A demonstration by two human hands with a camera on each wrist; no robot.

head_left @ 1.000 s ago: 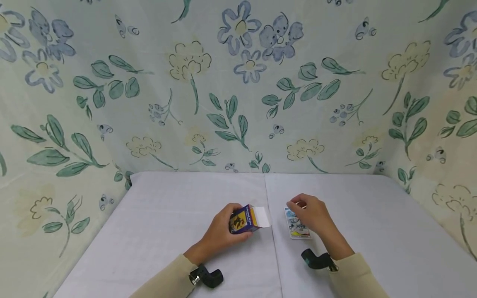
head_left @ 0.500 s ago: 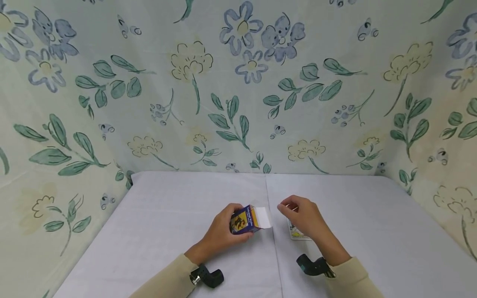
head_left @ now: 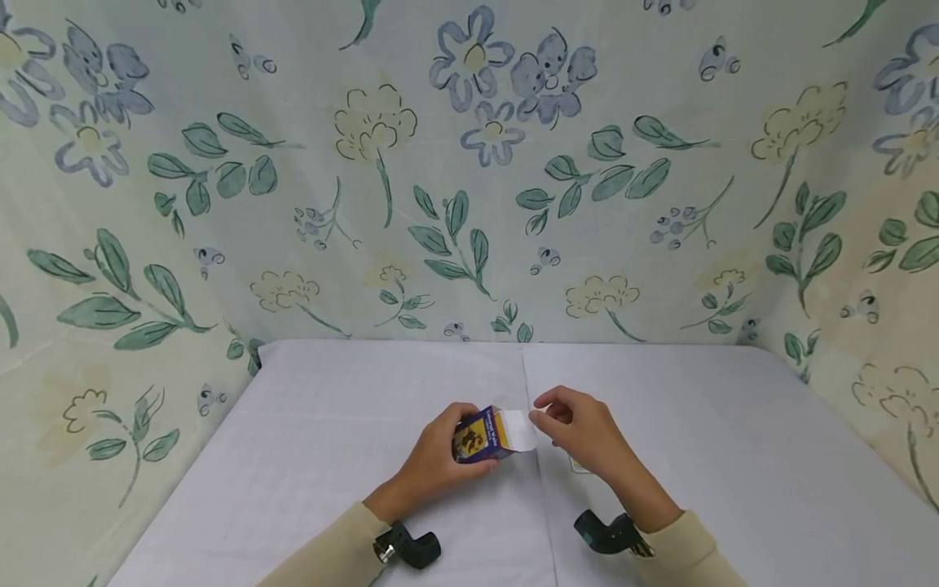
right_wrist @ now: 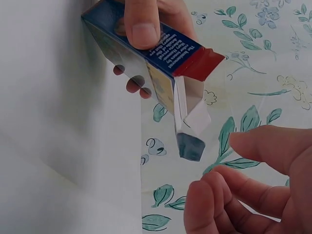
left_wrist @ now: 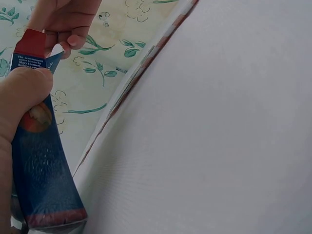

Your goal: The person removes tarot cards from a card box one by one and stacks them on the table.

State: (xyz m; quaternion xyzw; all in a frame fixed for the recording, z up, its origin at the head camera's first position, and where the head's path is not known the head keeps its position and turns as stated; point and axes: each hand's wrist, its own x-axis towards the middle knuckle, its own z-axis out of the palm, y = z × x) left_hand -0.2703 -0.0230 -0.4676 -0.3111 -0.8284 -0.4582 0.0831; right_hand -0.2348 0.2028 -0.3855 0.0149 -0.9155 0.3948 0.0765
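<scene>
My left hand [head_left: 429, 466] grips a blue card box [head_left: 471, 441] with a yellow picture panel, its open end tilted to the right. A white flap [head_left: 517, 430] stands out from that end. In the right wrist view, the box's red side tab [right_wrist: 201, 64] is folded outward, and pale edges [right_wrist: 180, 95] show inside the mouth. My right hand [head_left: 583, 430] hovers by the flap with bent fingers. Its thumb and index finger are apart, nothing between them. Beneath it, a stack of picture cards [head_left: 579, 467] lies on the table, mostly hidden by the hand.
A white cloth with a centre crease covers the table [head_left: 330, 408]. Behind and at both sides hangs a floral curtain [head_left: 469, 204]. Black wrist mounts [head_left: 416, 549] project from both sleeves.
My right hand has moved left, from over the card stack to beside the box flap. The left hand and the box have stayed nearly still.
</scene>
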